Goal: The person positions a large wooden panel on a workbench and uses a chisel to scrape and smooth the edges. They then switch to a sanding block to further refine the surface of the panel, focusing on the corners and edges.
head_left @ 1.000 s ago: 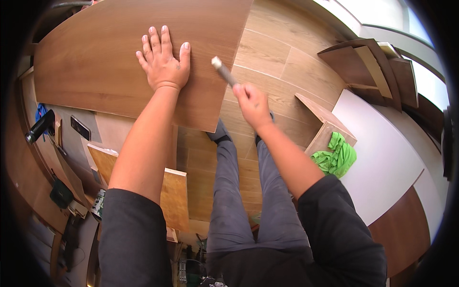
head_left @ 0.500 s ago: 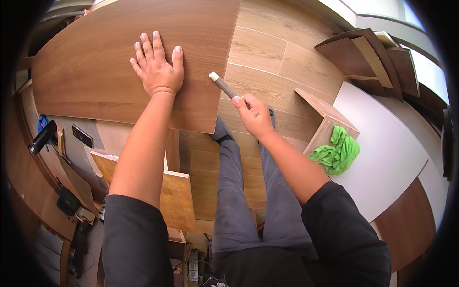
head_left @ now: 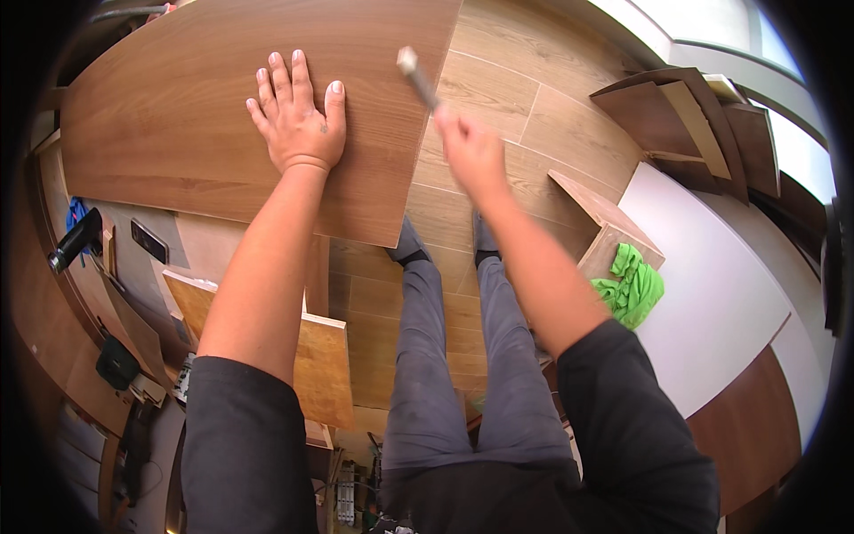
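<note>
My left hand [head_left: 304, 132] lies flat on a large brown wood-grain board [head_left: 205, 80], its fingers spread and pointing to the far side. My right hand [head_left: 471, 147], slightly blurred by motion, is closed around a slim grey-brown stick [head_left: 422, 87] with a whitish end. The pale end points away and leftward, over the board near its right edge. Whether the stick touches the board or that edge, I cannot tell.
A plywood piece [head_left: 325, 369] stands below the board, with a phone [head_left: 149, 240] and black cylinder [head_left: 76, 240] to the left. On the right, a green cloth [head_left: 636, 285] hangs on a wooden box [head_left: 609, 240] beside a white panel [head_left: 712, 285]; panels [head_left: 685, 125] lean at far right.
My right hand has moved away from me along the board's right edge, carrying the stick with it. My left hand stays pressed in place on the board.
</note>
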Demonstrator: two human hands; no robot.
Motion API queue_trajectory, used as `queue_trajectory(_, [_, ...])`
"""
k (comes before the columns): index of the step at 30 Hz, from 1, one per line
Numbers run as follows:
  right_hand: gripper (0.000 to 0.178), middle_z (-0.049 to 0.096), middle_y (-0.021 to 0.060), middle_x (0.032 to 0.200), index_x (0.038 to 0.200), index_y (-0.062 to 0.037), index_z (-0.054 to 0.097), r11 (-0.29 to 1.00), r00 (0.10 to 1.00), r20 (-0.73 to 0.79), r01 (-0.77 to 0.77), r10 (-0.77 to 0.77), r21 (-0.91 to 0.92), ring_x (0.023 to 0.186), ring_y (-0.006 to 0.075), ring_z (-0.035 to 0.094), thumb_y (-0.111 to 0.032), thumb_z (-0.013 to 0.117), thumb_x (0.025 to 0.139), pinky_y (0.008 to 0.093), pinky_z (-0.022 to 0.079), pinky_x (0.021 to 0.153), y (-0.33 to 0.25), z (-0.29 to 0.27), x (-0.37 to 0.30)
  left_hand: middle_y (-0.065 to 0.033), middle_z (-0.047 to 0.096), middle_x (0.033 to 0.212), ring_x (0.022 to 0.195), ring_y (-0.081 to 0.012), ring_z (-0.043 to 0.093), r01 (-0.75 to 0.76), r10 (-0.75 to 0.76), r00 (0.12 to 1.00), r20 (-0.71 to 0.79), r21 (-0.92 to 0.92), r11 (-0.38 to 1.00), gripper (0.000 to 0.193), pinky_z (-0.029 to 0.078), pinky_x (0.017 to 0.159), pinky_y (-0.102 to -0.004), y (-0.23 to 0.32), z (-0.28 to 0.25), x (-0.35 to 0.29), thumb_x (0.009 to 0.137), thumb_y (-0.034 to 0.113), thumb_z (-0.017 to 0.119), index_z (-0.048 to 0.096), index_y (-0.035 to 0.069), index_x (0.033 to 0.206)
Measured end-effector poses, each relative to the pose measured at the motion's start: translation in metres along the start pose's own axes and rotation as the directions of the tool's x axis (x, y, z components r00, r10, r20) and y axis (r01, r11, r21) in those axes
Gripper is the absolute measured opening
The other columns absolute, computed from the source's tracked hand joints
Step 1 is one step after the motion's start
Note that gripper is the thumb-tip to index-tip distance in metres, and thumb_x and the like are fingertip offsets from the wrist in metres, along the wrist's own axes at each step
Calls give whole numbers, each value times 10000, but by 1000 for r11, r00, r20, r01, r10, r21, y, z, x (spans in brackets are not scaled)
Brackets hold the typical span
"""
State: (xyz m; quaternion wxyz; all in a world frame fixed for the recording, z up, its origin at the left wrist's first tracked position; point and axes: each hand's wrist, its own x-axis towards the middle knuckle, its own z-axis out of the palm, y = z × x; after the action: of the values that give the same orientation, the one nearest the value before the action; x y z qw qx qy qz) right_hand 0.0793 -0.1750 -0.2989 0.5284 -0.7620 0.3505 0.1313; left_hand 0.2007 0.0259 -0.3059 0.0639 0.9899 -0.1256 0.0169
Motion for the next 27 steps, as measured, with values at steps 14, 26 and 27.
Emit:
queue_trajectory(14, [496, 470, 86, 580, 739, -7, 557, 956, 998, -12, 55, -54, 289, 565, 174, 417, -441, 592, 976, 385, 361, 530, -17, -6, 59, -89, 193, 1668, 1542, -292, 121, 9, -8, 1000, 19, -31, 999, 722, 29, 1235, -532, 5, -4, 0, 981, 586, 385, 272, 210, 1587])
queue_trajectory(26, [260, 518, -11, 645, 908, -19, 663, 978, 966, 226, 84, -128, 193, 606, 64, 450, -261, 634, 1000, 256, 395, 553, 72, -11, -103, -79, 181, 1671, 1545, -284, 110, 20, -20, 999, 39, -1, 1000, 729, 33, 1239, -525, 5, -4, -1, 981, 596, 374, 258, 213, 1590])
queue_trajectory(27, [241, 528, -17, 660, 948, -21, 659, 975, 971, 214, 55, -102, 217, 610, 57, 462, -253, 627, 1004, 243, 398, 555, 71, -14, -100, -79, 181, 1671, 1545, -284, 110, 17, -17, 999, 36, -4, 1000, 729, 33, 1239, -523, 5, -4, -1, 981, 596, 374, 258, 214, 1590])
